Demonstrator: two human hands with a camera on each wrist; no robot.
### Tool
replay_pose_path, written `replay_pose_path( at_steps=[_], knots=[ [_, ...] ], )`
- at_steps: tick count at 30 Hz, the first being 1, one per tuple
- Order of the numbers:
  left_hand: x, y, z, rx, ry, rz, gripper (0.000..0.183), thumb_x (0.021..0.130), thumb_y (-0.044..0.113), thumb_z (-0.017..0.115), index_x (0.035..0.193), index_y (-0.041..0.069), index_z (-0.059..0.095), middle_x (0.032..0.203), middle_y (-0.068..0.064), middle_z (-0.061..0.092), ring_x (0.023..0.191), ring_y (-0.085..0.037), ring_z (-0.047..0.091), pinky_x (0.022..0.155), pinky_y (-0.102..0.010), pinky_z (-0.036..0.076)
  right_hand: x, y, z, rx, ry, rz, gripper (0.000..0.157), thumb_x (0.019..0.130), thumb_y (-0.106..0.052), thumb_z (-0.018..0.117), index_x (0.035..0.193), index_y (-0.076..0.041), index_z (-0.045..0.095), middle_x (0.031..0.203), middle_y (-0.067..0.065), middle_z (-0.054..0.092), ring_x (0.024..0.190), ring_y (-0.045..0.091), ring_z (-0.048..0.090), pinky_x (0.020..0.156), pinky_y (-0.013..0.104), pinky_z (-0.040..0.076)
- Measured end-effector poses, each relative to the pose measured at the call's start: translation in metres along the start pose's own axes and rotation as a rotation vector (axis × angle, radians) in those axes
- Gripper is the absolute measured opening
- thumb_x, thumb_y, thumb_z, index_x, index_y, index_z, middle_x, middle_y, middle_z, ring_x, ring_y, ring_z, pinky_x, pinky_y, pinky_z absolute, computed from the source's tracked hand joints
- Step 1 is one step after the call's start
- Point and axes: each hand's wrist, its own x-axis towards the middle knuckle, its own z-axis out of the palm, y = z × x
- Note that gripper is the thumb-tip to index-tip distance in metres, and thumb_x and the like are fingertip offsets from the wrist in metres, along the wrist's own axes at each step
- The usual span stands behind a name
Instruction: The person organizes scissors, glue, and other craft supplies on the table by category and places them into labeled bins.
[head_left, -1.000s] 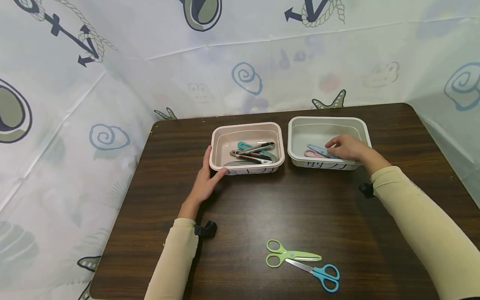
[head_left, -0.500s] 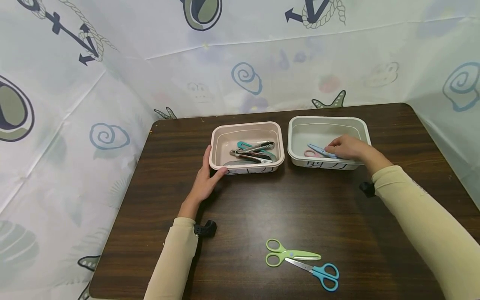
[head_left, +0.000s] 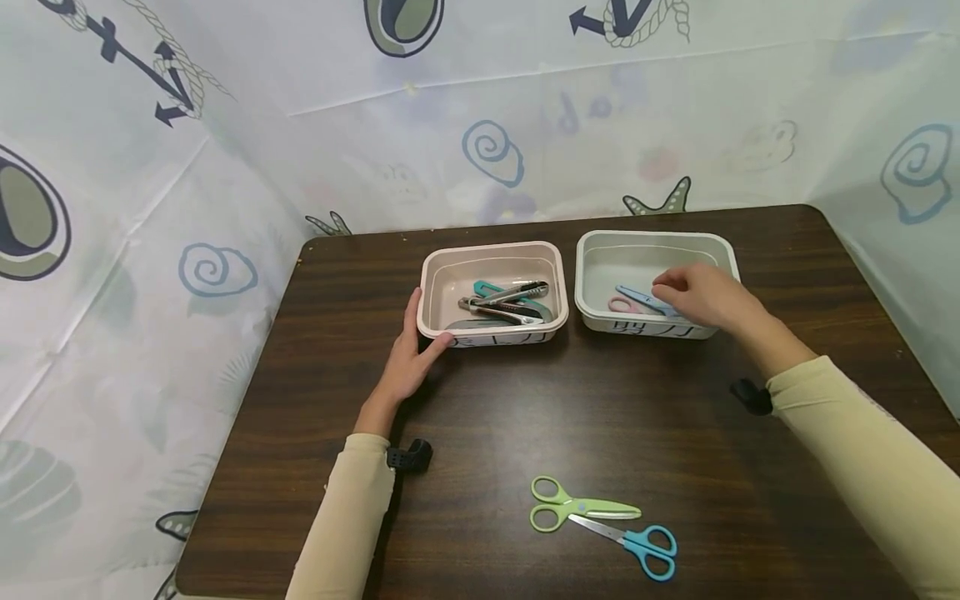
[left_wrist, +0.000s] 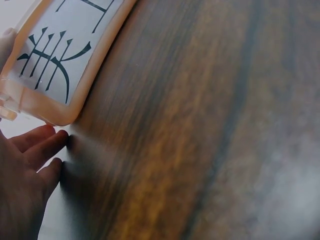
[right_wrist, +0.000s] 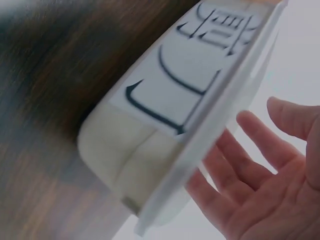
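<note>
My left hand [head_left: 405, 367] rests against the front left corner of the pink bin [head_left: 431, 283], straight fingers along its side and thumb at the front rim. Several utility knives [head_left: 517, 293] lie piled in that bin, one of them teal. My right hand [head_left: 708, 296] hovers over the grey bin [head_left: 600, 242], fingers loosely bent; in the right wrist view nothing is between them. Below its fingertips in the bin lie light blue scissors [head_left: 647, 300] and pink-handled scissors [head_left: 622, 305], partly hidden by the hand.
Green scissors [head_left: 588, 507] and blue-handled scissors [head_left: 637, 542] lie crossing near the front of the dark wooden table [head_left: 480, 433]. Both bins carry a front label with black characters. A patterned curtain [head_left: 337, 125] hangs behind and to the left of the table.
The right hand, earlier with its fingertips at the light blue scissors, has let go and lifted slightly, its wrist shifting right. The left hand has stayed in place.
</note>
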Motion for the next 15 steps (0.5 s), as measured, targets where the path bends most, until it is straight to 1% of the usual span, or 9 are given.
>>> replay_pose_path(
  at_steps=[3,6,8,9,11,13,15],
  knots=[
    [0.000,0.000,0.000,0.009,-0.005,0.002,0.088,0.094,0.041,0.065,0.158,0.035,0.005,0.156,-0.007,0.032,0.136,-0.027,0.039,0.107,-0.056,0.028,-0.015,-0.014,-0.001,-0.009,0.060,-0.035,0.038,0.100,-0.028,0.056,0.122,0.000,0.066,0.115,0.021,0.066,0.100,0.035,0.062,0.082,0.053,0.046],
    [-0.001,0.001,0.001,0.016,-0.012,-0.008,0.088,0.094,0.039,0.065,0.158,0.036,0.004,0.157,-0.008,0.032,0.136,-0.027,0.039,0.108,-0.055,0.028,-0.033,-0.029,0.002,-0.037,0.107,-0.071,0.035,0.099,-0.030,0.059,0.122,-0.006,0.068,0.115,0.016,0.067,0.096,0.031,0.065,0.075,0.050,0.048],
    [-0.002,0.003,0.001,0.010,-0.012,-0.007,0.088,0.095,0.034,0.066,0.159,0.032,0.005,0.156,-0.010,0.032,0.136,-0.028,0.039,0.108,-0.055,0.028,-0.045,-0.038,0.008,-0.061,0.131,-0.105,0.032,0.097,-0.030,0.061,0.121,-0.010,0.069,0.113,0.013,0.068,0.092,0.027,0.066,0.071,0.048,0.048],
    [-0.002,0.004,0.001,0.001,-0.013,0.000,0.089,0.095,0.030,0.066,0.159,0.028,0.005,0.156,-0.013,0.032,0.136,-0.031,0.040,0.107,-0.056,0.028,-0.050,-0.042,0.012,-0.071,0.144,-0.132,0.030,0.096,-0.028,0.063,0.119,-0.010,0.070,0.111,0.011,0.069,0.089,0.025,0.067,0.071,0.047,0.048],
    [-0.003,0.014,-0.002,-0.016,-0.014,0.012,0.089,0.095,0.023,0.067,0.159,0.022,0.006,0.154,-0.019,0.033,0.135,-0.035,0.040,0.107,-0.058,0.027,-0.059,-0.049,0.023,-0.096,0.152,-0.189,0.027,0.095,-0.026,0.066,0.117,-0.012,0.071,0.105,0.007,0.070,0.086,0.021,0.066,0.071,0.044,0.048],
    [-0.004,0.022,-0.004,-0.030,-0.019,0.029,0.088,0.095,0.021,0.067,0.159,0.016,0.007,0.152,-0.024,0.033,0.133,-0.041,0.040,0.105,-0.060,0.028,-0.068,-0.054,0.036,-0.122,0.145,-0.245,0.025,0.093,-0.024,0.068,0.116,-0.013,0.071,0.103,0.003,0.070,0.085,0.017,0.066,0.071,0.043,0.049],
    [-0.004,0.024,-0.005,-0.038,-0.022,0.034,0.088,0.095,0.021,0.067,0.159,0.017,0.007,0.151,-0.026,0.034,0.132,-0.043,0.041,0.105,-0.060,0.028,-0.078,-0.056,0.051,-0.147,0.118,-0.293,0.026,0.092,-0.025,0.069,0.115,-0.014,0.071,0.100,-0.002,0.069,0.083,0.014,0.065,0.069,0.040,0.049]
  ],
)
